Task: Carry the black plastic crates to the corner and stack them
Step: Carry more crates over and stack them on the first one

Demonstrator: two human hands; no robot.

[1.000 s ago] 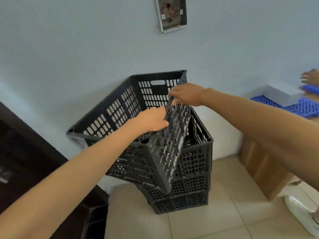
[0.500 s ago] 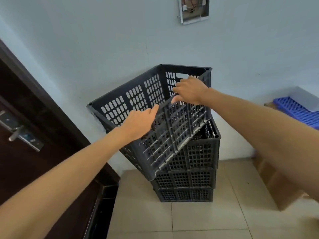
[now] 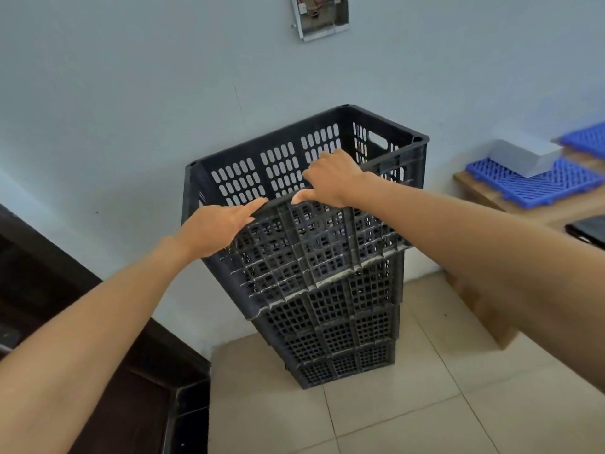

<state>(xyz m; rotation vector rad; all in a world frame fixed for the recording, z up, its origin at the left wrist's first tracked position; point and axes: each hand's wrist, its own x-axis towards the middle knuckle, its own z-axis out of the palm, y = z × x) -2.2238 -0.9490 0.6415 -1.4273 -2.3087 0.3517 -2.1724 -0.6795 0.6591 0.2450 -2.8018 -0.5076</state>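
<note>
The left hand (image 3: 216, 229) presses straight fingers against the near wall of the black plastic lattice crate (image 3: 311, 253). The right hand (image 3: 330, 180) curls over its near rim. It tops the stack of black crates (image 3: 347, 326) against the pale wall (image 3: 131, 93).

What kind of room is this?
Probably a storeroom or utility corner: black plastic slatted crates stacked on the beige tiled floor against a pale wall, and blue plastic grid mats on a wooden shelf.
</note>
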